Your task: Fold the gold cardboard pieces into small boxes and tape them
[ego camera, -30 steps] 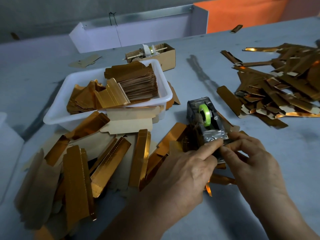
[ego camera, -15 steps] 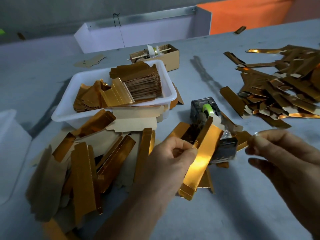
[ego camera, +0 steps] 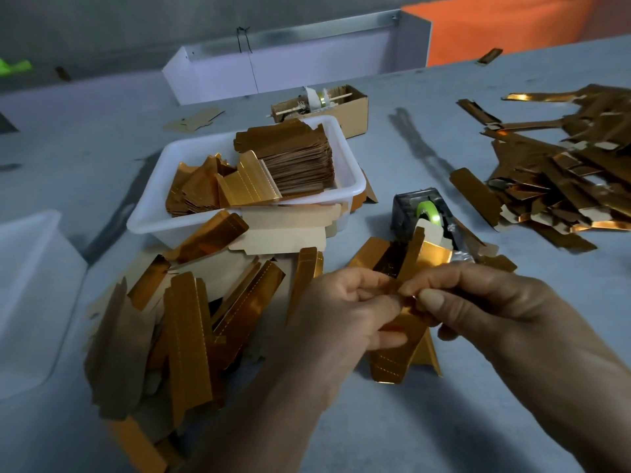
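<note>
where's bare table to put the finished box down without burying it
Bare table lies nearest the person, under the wrists, and between the tape dispenser and the right-hand pile. It is crowded on the left, where the loose gold pieces spread below the white tray.

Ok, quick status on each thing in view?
Left hand: pinching the gold piece.
Right hand: pinching the same piece.
Gold piece: held up, partly folded.
Tape dispenser: on the table, green roll loaded.
White tray: holds stacked flat blanks.
Brown box: open.
</note>
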